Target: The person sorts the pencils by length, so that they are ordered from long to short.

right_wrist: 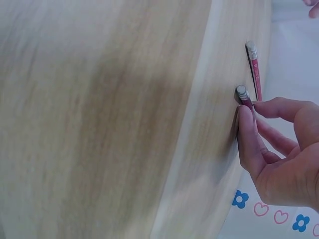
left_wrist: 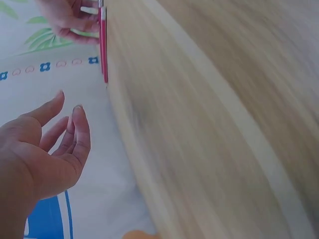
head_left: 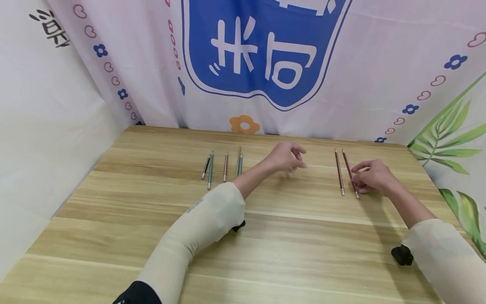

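Observation:
On the right side of the table, my right hand (head_left: 373, 176) pinches a dark red pencil (head_left: 346, 164) between thumb and fingers. Its white eraser end (right_wrist: 242, 91) points toward me in the right wrist view. A second red pencil (head_left: 339, 172) lies just left of it, nearly parallel and apart from the hand. My left hand (head_left: 285, 157) is over the middle of the table toward the back, fingers loosely bent, holding nothing. In the left wrist view, that hand (left_wrist: 50, 149) shows a gap between thumb and fingers.
Left of the left hand lie a short black pencil (head_left: 206, 167), a blue pencil (head_left: 210, 171), a red pencil (head_left: 225, 167), a tan pencil (head_left: 238, 160) and another blue pencil (head_left: 241, 164). A printed curtain (head_left: 379, 84) hangs along the back edge of the wooden table (head_left: 303, 245).

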A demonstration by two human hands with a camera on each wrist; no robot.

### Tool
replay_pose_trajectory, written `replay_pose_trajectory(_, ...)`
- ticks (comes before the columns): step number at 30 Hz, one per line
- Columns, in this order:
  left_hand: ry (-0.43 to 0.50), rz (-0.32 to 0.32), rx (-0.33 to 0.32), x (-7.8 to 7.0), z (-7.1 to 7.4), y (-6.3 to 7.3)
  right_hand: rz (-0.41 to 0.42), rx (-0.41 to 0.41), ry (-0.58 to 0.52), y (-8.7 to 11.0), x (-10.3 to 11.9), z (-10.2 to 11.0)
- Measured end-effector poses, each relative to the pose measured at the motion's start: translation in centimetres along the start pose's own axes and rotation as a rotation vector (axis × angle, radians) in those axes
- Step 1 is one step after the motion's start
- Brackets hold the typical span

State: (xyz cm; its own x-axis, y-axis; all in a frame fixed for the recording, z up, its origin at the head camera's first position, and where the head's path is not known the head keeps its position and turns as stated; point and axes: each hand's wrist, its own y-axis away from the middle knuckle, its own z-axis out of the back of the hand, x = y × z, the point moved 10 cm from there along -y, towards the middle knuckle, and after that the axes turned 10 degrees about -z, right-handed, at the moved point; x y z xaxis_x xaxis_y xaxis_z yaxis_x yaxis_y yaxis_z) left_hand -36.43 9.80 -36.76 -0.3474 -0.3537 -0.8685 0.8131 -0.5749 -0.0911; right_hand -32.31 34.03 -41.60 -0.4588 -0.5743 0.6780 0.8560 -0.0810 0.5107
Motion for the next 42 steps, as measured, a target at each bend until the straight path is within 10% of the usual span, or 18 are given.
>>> replay_pose_trajectory(19, -0.044, 0.0, -0.061, 1.9, 7.2, 5.1, 0.112, -0.115, 0.046, 1.4, 1.7, 1.4)
replay_pose_trajectory(42, -0.062, 0.049, -0.129, 5.5, 12.7, 9.8, 0.243, -0.045, 0.001, 1.6, 5.4, -2.8)
